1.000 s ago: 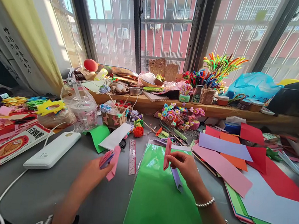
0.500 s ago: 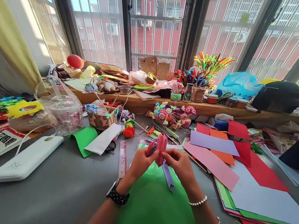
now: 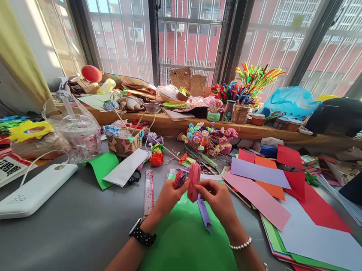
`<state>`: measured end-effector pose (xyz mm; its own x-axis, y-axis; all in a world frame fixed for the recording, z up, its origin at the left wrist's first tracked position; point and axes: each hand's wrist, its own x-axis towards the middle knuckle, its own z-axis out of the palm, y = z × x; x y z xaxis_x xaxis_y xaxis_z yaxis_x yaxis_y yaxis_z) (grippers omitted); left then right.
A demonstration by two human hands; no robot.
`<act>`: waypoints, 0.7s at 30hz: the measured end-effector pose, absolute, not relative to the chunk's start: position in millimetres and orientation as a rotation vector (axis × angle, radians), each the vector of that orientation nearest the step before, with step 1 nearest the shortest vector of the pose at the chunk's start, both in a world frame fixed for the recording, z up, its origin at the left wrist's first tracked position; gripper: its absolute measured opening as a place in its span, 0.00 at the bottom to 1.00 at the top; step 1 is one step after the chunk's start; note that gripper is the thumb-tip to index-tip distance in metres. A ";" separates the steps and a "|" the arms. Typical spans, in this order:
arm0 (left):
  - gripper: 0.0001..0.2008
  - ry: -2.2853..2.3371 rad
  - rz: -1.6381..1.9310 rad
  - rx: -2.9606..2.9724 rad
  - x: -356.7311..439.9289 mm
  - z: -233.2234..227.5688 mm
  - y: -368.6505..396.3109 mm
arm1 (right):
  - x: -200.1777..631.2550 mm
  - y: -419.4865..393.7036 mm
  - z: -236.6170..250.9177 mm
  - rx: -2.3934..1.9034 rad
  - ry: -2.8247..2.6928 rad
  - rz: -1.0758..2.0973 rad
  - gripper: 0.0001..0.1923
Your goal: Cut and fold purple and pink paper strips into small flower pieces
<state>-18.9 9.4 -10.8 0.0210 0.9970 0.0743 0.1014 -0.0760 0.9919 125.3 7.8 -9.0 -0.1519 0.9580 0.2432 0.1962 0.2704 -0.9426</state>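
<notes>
Head view: we see both hands raised together just above the far end of the green sheet [image 3: 185,248], which lies flat on the grey worktop [image 3: 60,235]. Our right hand [image 3: 217,199] pinches a folded pink paper piece [image 3: 193,182] between thumb and forefinger, fingers closed narrowly on it, holding it upright. Our left hand [image 3: 168,194] touches the same piece from the other side and also grips a small bundle of folded papers [image 3: 180,179], pink and purple, fingers curled tight around it. A purple paper strip [image 3: 204,213] lies on the green sheet just below the right hand; whether the hand touches it we cannot tell. Just left of the green sheet lies a ruler [image 3: 148,191], pointing away from us. Further left of the sheet lie a white paper [image 3: 125,168] over a curled green card [image 3: 101,168], and well beyond these a white power bank [image 3: 33,191] with its cable. Right of the green sheet spreads a pile of coloured paper sheets [image 3: 290,199], red, orange, lilac, pink and pale blue. Beyond the sheet's far end stands a cluster of small paper flowers [image 3: 209,138], and to the cluster's left a small basket [image 3: 123,142].
</notes>
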 end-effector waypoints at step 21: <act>0.21 0.891 0.948 0.941 -23.4 -27.6 16.3 | 120.9 6.5 -9.5 -1.083 -1.532 1.121 0.11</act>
<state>-23.4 16.3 -27.6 0.3207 0.9265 -0.1971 -0.2535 0.2844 0.9246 120.9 6.5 -9.5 -0.1897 0.9666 0.1723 0.1288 0.1985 -0.9716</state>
